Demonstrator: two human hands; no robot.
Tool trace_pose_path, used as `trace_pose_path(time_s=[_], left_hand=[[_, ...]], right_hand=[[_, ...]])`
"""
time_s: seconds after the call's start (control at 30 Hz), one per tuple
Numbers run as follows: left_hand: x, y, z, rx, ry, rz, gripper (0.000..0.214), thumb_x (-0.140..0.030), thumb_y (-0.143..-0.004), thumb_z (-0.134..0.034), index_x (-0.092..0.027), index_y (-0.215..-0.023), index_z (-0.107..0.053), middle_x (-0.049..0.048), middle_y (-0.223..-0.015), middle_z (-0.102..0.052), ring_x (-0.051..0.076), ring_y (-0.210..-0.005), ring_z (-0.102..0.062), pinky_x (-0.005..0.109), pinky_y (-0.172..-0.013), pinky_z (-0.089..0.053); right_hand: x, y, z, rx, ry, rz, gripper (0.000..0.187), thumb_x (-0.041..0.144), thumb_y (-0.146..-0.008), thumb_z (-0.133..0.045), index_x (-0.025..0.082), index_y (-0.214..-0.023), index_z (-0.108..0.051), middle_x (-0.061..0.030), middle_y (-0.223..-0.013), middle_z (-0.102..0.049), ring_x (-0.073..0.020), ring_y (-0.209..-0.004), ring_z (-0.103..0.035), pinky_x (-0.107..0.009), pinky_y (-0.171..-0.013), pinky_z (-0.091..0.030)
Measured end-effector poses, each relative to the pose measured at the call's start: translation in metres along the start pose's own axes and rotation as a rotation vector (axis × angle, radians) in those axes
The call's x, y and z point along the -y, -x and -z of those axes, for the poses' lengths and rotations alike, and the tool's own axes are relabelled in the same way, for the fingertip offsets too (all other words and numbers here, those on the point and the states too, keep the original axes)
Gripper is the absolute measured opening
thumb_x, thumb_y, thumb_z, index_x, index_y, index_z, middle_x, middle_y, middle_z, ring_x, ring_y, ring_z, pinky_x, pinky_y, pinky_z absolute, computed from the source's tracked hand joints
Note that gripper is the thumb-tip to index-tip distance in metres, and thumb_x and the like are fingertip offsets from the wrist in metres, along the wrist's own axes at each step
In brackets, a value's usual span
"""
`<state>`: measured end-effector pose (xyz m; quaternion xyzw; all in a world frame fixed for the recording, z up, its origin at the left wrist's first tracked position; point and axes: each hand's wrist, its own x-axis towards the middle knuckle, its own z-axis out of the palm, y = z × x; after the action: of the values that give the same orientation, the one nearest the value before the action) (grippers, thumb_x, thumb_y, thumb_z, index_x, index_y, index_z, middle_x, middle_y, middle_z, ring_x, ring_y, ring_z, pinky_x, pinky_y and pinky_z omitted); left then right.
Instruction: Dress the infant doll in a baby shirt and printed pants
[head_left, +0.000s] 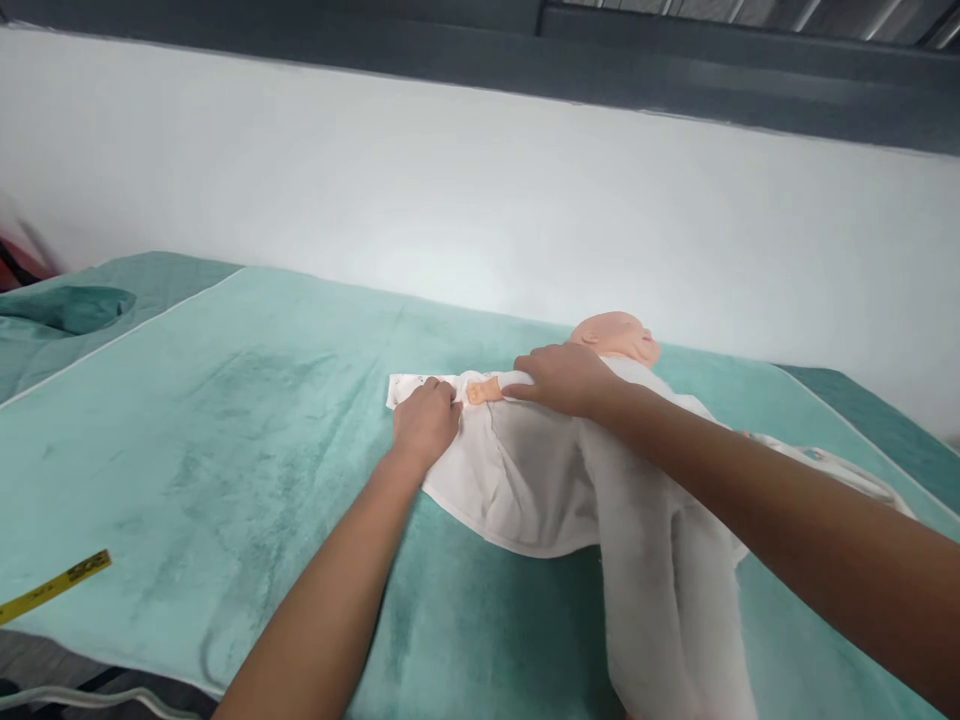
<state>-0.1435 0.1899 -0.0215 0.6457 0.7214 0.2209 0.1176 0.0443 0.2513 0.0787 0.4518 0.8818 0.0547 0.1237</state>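
**White thin-cloth garment (525,510) spread beside a white plush doll (637,580), not folded across it**

At the near left, a flat yellow strip with dark markings (56,587) lies on a pale green, blotchy, soft-looking sheet (225,400). Rightward, the person's bare left hand (427,420) rests on the garment's narrow, faintly printed end, fingers bent over the cloth; whether it pinches or only presses, I cannot tell. The garment lies mid-scene, left of the doll's legs, loosely creased, with a rounded near hem. Beside that hand shows the doll's stubby orange moulded hand (482,390). The bare right hand (562,378) grasps the doll's white arm near the wrist.

Judging by the lie of things, the cloth is spread and the arm laid along it; whether a sleeve encloses the arm is unclear, and the flap remains unfolded.

Farther right, the smooth, rounded, peach-coloured head (611,335) faces right, while fuzzy tubular legs extend near. Beyond, a patterned white cloth edge (840,465) emerges, perhaps the same garment's.
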Motion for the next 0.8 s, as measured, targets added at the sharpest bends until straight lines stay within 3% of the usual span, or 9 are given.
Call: trace_pose_path(time_s=[0.07,0.17,0.23,0.3,0.43,0.5,0.6,0.7,0.8], left_hand=[[0.000,0.000,0.001,-0.056,0.165,0.036,0.011,-0.027,-0.089,-0.049,-0.021,-0.083,-0.057,0.0064,-0.091,-0.063,0.025,-0.089,-0.060,0.036,-0.075,-0.041],[-0.004,0.002,0.005,-0.153,0.599,0.033,0.011,-0.031,-0.088,-0.051,-0.022,-0.083,-0.053,0.0014,-0.080,-0.059,0.019,-0.078,-0.055,0.032,-0.074,-0.040],[-0.009,0.006,0.008,-0.130,0.914,-0.054,0.014,-0.035,-0.087,-0.055,-0.021,-0.086,-0.054,0.0005,-0.084,-0.058,0.017,-0.079,-0.054,0.029,-0.076,-0.040],[-0.014,0.011,0.010,-0.008,1.147,-0.155,0.018,-0.039,-0.086,-0.059,-0.021,-0.088,-0.054,0.0001,-0.086,-0.057,0.015,-0.080,-0.052,0.027,-0.075,-0.041],[-0.021,0.020,0.011,0.287,1.270,-0.212,0.022,-0.039,-0.083,-0.066,-0.022,-0.085,-0.053,-0.0033,-0.076,-0.046,0.011,-0.067,-0.043,0.023,-0.064,-0.036],[-0.022,0.022,0.013,0.323,1.291,-0.185,0.023,-0.039,-0.082,-0.067,-0.022,-0.085,-0.052,-0.0034,-0.076,-0.046,0.010,-0.066,-0.042,0.022,-0.063,-0.035],[-0.022,0.021,0.016,0.300,1.333,-0.151,0.025,-0.041,-0.079,-0.068,-0.022,-0.086,-0.053,0.0005,-0.095,-0.057,0.014,-0.080,-0.052,0.024,-0.070,-0.040],[-0.024,0.019,0.017,0.261,1.328,-0.153,0.026,-0.041,-0.077,-0.068,-0.021,-0.081,-0.053,0.0043,-0.123,-0.058,0.021,-0.102,-0.056,0.029,-0.080,-0.044],[-0.024,0.017,0.015,0.234,1.289,-0.176,0.024,-0.039,-0.074,-0.067,-0.020,-0.077,-0.054,0.0050,-0.133,-0.056,0.027,-0.115,-0.054,0.033,-0.086,-0.044]], right_hand=[[0.002,0.000,-0.001,-0.016,0.013,-0.001,0.044,0.059,-0.091,-0.037,0.022,-0.092,-0.061,-0.0078,-0.092,-0.067,-0.0238,-0.083,-0.060,-0.032,-0.062,-0.030],[0.006,0.000,-0.004,-0.013,-0.013,-0.015,0.041,0.057,-0.092,-0.038,0.022,-0.094,-0.061,-0.0077,-0.093,-0.067,-0.0236,-0.083,-0.060,-0.032,-0.063,-0.033],[0.011,-0.001,-0.006,-0.005,-0.008,-0.026,0.042,0.056,-0.092,-0.037,0.022,-0.096,-0.061,-0.0091,-0.095,-0.067,-0.0244,-0.084,-0.061,-0.032,-0.065,-0.034],[0.016,-0.005,-0.009,0.002,0.012,-0.022,0.040,0.052,-0.093,-0.037,0.021,-0.098,-0.062,-0.0109,-0.097,-0.067,-0.0256,-0.085,-0.061,-0.033,-0.066,-0.036],[0.023,-0.013,-0.017,0.007,0.000,-0.004,0.023,0.033,-0.087,-0.053,0.021,-0.105,-0.060,-0.0108,-0.101,-0.067,-0.0254,-0.088,-0.061,-0.033,-0.071,-0.039],[0.021,-0.009,-0.019,-0.054,-0.051,0.003,0.024,0.029,-0.087,-0.053,0.020,-0.108,-0.060,-0.0113,-0.104,-0.066,-0.0258,-0.093,-0.060,-0.034,-0.075,-0.040],[0.004,0.022,-0.018,-0.303,-0.241,-0.035,0.028,0.034,-0.091,-0.048,0.020,-0.112,-0.060,-0.0110,-0.115,-0.064,-0.0260,-0.105,-0.056,-0.035,-0.082,-0.041],[-0.025,0.076,-0.023,-0.561,-0.440,-0.288,0.025,0.040,-0.091,-0.046,0.022,-0.101,-0.062,-0.0084,-0.110,-0.065,-0.0255,-0.104,-0.056,-0.035,-0.082,-0.041],[-0.054,0.129,-0.042,-0.507,-0.624,-0.680,0.032,0.049,-0.089,-0.045,0.023,-0.075,-0.059,-0.0049,-0.079,-0.065,-0.0213,-0.072,-0.056,-0.033,-0.065,-0.039]])
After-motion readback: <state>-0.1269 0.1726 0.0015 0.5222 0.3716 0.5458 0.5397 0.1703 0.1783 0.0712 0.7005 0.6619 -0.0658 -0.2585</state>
